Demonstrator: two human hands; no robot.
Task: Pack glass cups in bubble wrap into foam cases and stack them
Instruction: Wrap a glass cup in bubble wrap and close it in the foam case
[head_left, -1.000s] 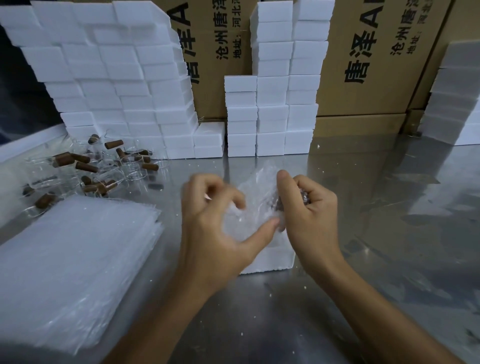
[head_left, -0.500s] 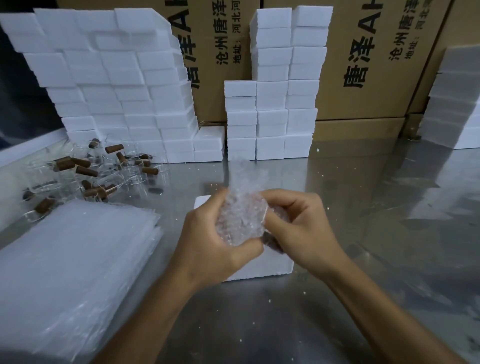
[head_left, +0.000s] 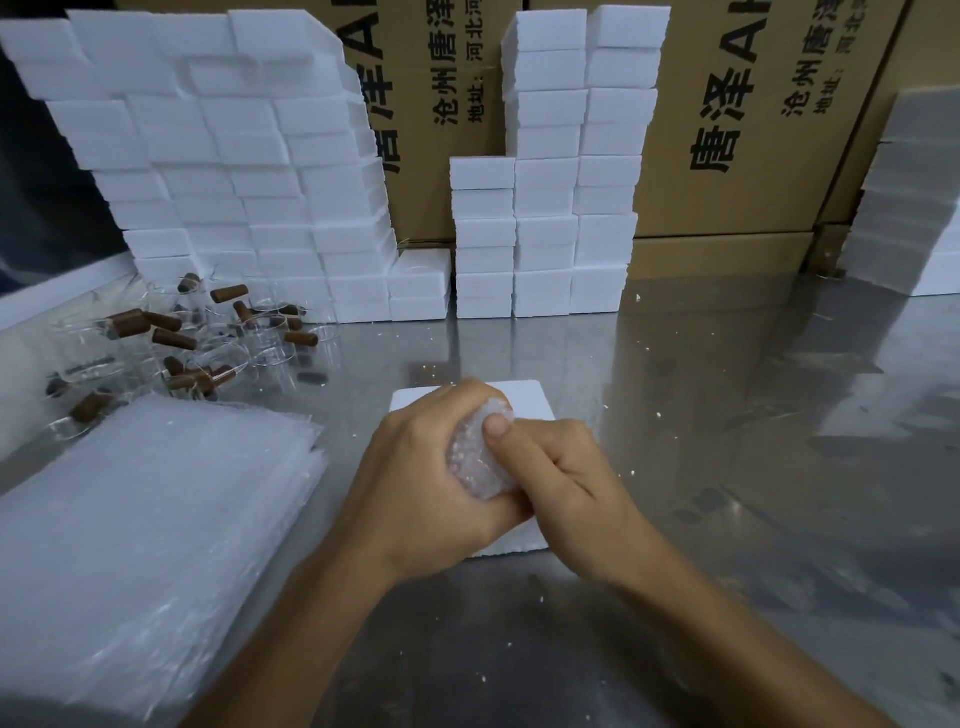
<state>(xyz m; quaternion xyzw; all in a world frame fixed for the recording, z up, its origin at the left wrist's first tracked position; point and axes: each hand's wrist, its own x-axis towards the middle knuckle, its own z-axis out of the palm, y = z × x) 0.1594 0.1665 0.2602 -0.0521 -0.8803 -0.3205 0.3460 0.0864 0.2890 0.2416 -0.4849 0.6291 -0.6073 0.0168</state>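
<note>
While both hands meet over the foam case (head_left: 524, 400), the left hand (head_left: 436, 478) curls its fingers and thumb round a bubble-wrapped bundle (head_left: 475, 457), and the right hand (head_left: 561, 473) grips the same bundle from the other side, its thumb pressed on the wrap's upper face; the glass inside the wrap cannot be made out; the bundle is held just above the foam case, which lies flat on the metal desk (head_left: 727, 415) and is largely hidden beneath the hands; left of the foam case and nearer the viewer lies a stack of bubble wrap sheets (head_left: 135, 525); beyond that stack, farther left of the foam case, a loose heap of clear glass cups (head_left: 171, 338) with brown handles rests on the desk; behind the foam case stand columns of stacked foam cases (head_left: 561, 208), with a larger stepped stack of white foam blocks (head_left: 218, 171) to their left, both set against printed cardboard cartons (head_left: 753, 130); small white foam crumbs (head_left: 636, 298) are scattered on the desk around the foam case.
</note>
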